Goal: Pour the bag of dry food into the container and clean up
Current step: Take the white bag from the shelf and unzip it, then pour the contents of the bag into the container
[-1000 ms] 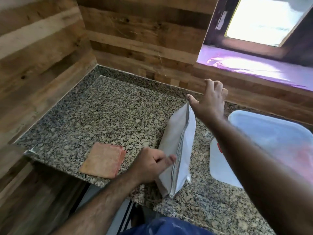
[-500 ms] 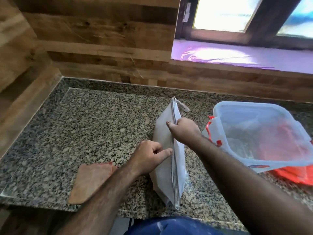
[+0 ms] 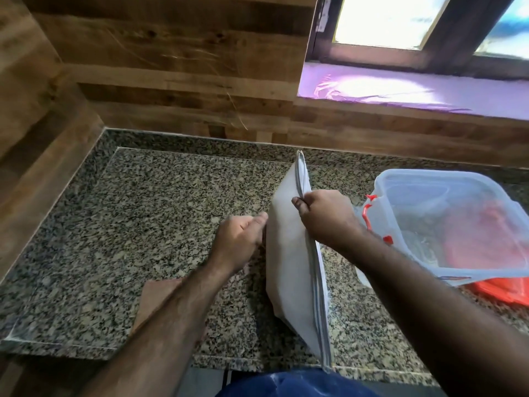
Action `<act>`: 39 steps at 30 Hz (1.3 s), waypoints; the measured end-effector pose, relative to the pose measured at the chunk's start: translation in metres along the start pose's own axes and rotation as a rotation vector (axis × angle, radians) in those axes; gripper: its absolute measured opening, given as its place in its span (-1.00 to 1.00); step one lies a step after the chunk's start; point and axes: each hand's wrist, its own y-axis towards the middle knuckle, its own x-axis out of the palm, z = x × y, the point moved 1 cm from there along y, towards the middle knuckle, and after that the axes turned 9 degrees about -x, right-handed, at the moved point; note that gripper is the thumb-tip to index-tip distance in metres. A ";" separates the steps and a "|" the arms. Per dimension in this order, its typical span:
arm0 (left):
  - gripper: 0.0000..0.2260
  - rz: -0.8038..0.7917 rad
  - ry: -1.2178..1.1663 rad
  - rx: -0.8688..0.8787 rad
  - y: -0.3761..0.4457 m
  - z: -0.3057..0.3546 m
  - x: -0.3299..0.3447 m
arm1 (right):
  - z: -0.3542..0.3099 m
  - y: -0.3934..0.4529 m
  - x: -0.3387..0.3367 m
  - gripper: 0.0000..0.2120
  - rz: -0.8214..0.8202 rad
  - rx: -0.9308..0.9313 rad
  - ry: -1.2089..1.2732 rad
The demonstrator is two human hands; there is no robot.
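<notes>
A white zip-top bag stands upright on the granite counter, its sealed top edge running toward me. My right hand pinches that top edge near the middle, fingers curled over the seam. My left hand is curled against the bag's left face, thumb tip touching the paper. A clear plastic container with red clips sits open just right of the bag, tilted toward me, with a red lid under its near side.
An orange-pink cloth lies on the counter under my left forearm. Wooden walls close the left and back sides. A purple-covered window sill runs along the back right. The counter's front edge is close to my body.
My right hand came down from above the bag and took hold of its top edge. My left hand shifted up along the bag's left side. The view swung right, revealing the container.
</notes>
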 end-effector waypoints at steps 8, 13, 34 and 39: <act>-0.37 0.283 -0.306 -0.142 0.051 0.041 -0.064 | -0.044 -0.015 -0.094 -0.56 0.270 -0.302 -0.035; -0.31 0.095 -0.542 -0.335 0.085 0.087 -0.111 | -0.070 0.003 -0.167 -0.60 0.269 -0.371 -0.075; -0.42 0.093 -0.785 0.062 -0.021 0.250 -0.169 | 0.003 -0.009 -0.265 -0.53 0.596 -0.493 0.073; -0.54 0.067 -0.796 0.094 -0.031 0.291 -0.147 | 0.040 -0.023 -0.275 -0.49 0.587 -0.445 0.137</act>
